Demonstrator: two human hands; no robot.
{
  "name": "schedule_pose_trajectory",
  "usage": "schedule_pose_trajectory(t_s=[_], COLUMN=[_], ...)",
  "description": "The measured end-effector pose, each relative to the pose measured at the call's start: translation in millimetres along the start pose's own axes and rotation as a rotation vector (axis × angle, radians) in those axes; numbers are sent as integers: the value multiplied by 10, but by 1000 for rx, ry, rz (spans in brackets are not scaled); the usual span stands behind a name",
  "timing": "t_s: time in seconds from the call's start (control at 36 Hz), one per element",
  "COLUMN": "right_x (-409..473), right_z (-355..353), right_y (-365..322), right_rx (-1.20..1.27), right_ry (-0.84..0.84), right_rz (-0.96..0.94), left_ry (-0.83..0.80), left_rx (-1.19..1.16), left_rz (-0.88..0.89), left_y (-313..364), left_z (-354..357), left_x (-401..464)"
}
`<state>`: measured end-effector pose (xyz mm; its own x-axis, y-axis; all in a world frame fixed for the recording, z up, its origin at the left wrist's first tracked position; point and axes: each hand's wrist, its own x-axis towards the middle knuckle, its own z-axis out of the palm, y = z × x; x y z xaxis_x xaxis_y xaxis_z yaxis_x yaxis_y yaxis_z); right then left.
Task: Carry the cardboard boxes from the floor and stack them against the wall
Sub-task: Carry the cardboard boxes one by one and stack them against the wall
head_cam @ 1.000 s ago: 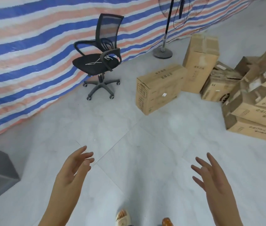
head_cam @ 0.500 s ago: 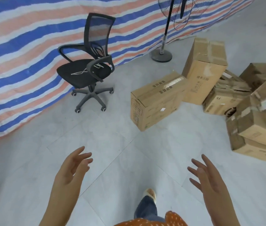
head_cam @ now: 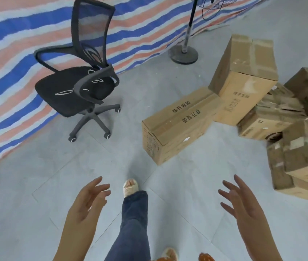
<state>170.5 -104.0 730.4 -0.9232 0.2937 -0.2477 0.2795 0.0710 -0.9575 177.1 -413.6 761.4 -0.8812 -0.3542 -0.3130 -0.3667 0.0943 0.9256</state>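
Boxes (head_cam: 179, 123) loom nearer than before; both hands (head_cam: 88, 202) empty.

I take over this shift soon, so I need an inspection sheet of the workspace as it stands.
Surface: grey tiled floor, bare ahead of the feet.
Job's things: long cardboard box lying nearest; tall box tilted behind it; crumpled box pile on the right.
Clutter: black office chair on the left.
Hands: left hand and right hand open, holding nothing.
Cables: thin white cord on the chair seat.
Surroundings: striped tarp; fan stand.
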Motion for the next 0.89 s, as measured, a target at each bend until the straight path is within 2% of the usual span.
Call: schedule_pose_trajectory(t_s=[0.28,0.39,0.58,0.78,0.89], right_x=[1288,1754,2757,3611,3884], right_z=[842,1049,1472,2020,2310], right_y=[-194,-134,732,1916,2421], right_rx=[-15,12,-12,3,-25], right_ry=[175,212,227,187,146], right_rz=[162,238,474,752,758], left_ry=[-311,-426,-550,-414,-426], left_rx=[232,359,555,472,586], left_rz=[9,21,15,-186,-256], left_y=[630,672,-86,-1117,-1520], left_z=[390,648,1450,2398,2807], left_x=[2194,2949,4090,5197,5720])
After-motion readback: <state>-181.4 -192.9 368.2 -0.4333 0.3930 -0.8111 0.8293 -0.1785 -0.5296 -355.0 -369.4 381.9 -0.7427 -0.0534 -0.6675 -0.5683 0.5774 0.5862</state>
